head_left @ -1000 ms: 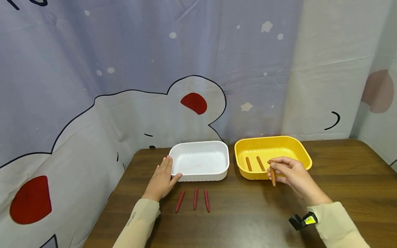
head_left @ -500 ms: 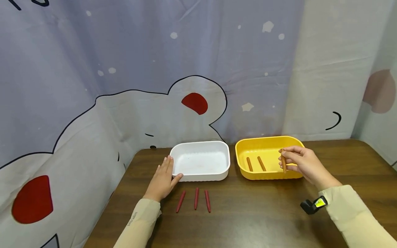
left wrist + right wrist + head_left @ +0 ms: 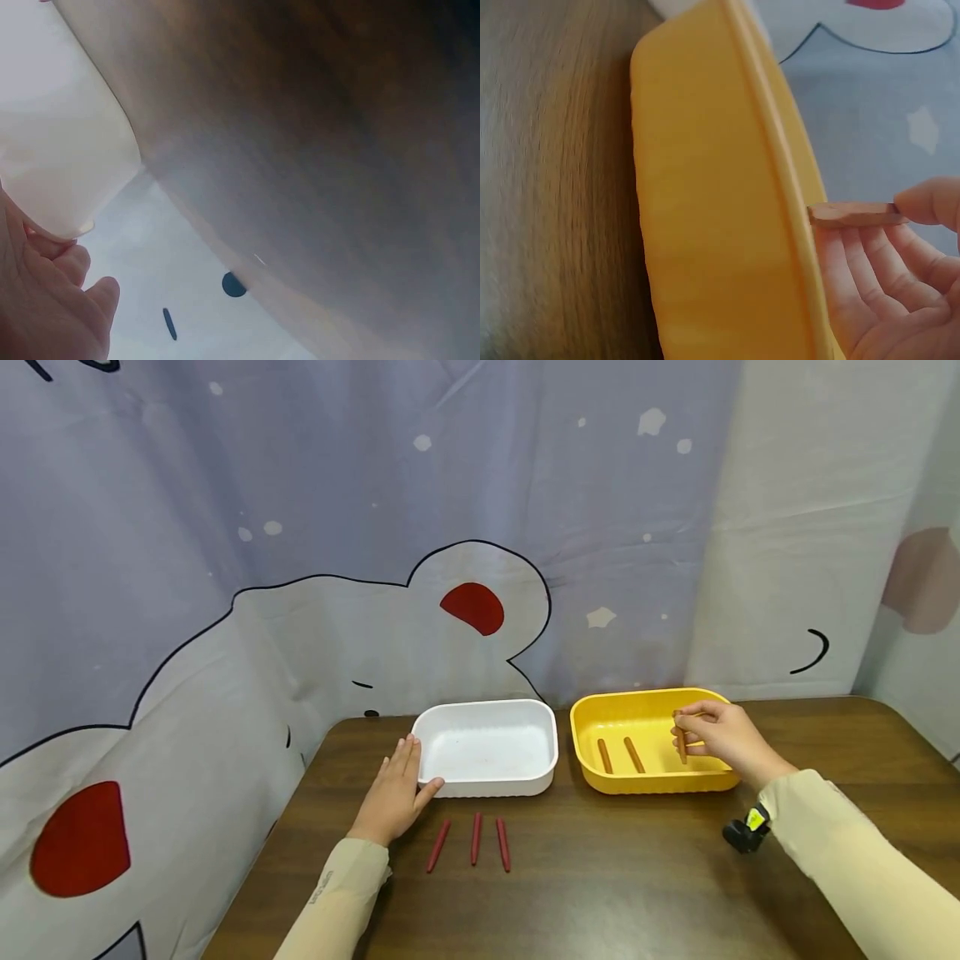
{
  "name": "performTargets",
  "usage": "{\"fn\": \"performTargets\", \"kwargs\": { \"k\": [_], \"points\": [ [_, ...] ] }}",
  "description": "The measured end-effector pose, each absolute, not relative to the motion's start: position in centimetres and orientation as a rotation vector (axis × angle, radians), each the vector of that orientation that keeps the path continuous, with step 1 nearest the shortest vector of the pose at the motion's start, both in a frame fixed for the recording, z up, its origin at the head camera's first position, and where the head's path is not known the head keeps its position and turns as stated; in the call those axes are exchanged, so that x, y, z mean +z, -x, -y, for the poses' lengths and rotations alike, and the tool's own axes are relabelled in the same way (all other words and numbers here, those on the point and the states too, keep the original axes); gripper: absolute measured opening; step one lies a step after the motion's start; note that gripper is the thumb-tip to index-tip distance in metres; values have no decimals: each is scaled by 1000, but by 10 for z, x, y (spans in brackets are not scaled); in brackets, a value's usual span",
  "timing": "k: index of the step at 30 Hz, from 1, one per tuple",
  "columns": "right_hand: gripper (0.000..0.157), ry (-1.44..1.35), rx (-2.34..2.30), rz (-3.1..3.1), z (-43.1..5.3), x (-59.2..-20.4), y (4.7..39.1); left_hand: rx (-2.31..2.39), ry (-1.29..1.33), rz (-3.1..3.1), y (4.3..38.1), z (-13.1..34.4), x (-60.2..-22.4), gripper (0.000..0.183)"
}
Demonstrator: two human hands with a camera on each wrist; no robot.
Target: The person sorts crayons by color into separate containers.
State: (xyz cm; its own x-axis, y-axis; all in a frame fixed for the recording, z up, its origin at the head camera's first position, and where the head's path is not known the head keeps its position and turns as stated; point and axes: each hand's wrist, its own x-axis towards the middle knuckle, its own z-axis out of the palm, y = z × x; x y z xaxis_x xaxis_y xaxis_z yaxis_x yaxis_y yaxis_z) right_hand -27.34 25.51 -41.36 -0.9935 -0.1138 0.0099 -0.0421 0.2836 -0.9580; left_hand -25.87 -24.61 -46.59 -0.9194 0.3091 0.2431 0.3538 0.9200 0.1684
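My right hand (image 3: 723, 739) pinches a short orange-brown stick (image 3: 681, 743), shaped like a crayon, between thumb and fingers. It holds the stick over the right part of the yellow tray (image 3: 637, 785), pointing down. In the right wrist view the stick (image 3: 855, 214) has flat sides and its lower end passes behind the tray's rim. Two similar sticks (image 3: 633, 755) lie side by side inside that tray. My left hand (image 3: 393, 793) rests with straight fingers against the left side of the white tray (image 3: 487, 789), thumb at its front corner.
Three dark red sticks (image 3: 476, 839) lie on the brown wooden table (image 3: 600, 877) in front of the white tray. A patterned curtain (image 3: 622, 527) hangs behind the table. The two trays stand side by side near the back edge.
My right hand has carried the orange-brown stick from the yellow tray's front edge rightward and farther back, over the tray's inside. The left hand stays at the white tray.
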Motion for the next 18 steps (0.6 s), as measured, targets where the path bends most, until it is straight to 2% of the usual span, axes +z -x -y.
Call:
{"fn": "performTargets", "kwargs": {
  "k": [9,18],
  "points": [
    [33,163,-1570,-2644,-252,-421,293,-320,503,2862,258,245,-465,82],
    [30,109,-1415,-2705,-247,-429,304,-321,502,2868,258,245,-465,82]
  ]
}}
